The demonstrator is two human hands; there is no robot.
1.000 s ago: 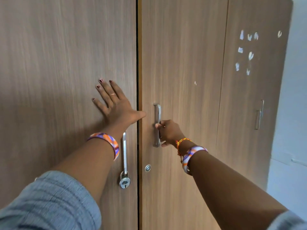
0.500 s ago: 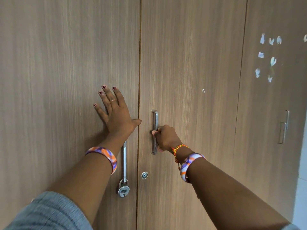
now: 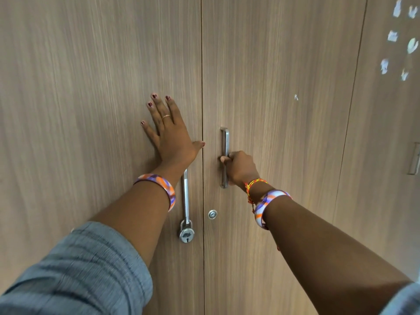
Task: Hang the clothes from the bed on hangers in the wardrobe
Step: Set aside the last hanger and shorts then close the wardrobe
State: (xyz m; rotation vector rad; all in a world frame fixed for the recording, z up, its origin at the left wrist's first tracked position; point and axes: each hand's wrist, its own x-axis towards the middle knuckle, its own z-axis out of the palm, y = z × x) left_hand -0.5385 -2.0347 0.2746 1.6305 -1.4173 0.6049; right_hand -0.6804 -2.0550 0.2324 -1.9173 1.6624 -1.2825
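Observation:
The wooden wardrobe fills the view, both middle doors closed with a thin seam between them. My left hand (image 3: 169, 135) presses flat on the left door (image 3: 91, 110), fingers spread and straight, thumb at the seam. My right hand (image 3: 241, 168) grips the metal handle (image 3: 225, 142) of the right door (image 3: 284, 133), fingers curled round its lower half. The clothes, the bed and the hangers are out of sight.
A second metal handle (image 3: 186, 196) on the left door carries a hanging padlock (image 3: 186, 234). A round keyhole (image 3: 212, 214) sits low on the right door. A third door (image 3: 386, 155) at the right has sticker remnants (image 3: 402, 42) and its own handle (image 3: 414, 159).
The dark gap between the two middle doors has narrowed to a thin seam. The view has shifted left and closer. Both hands stay where they were on door and handle.

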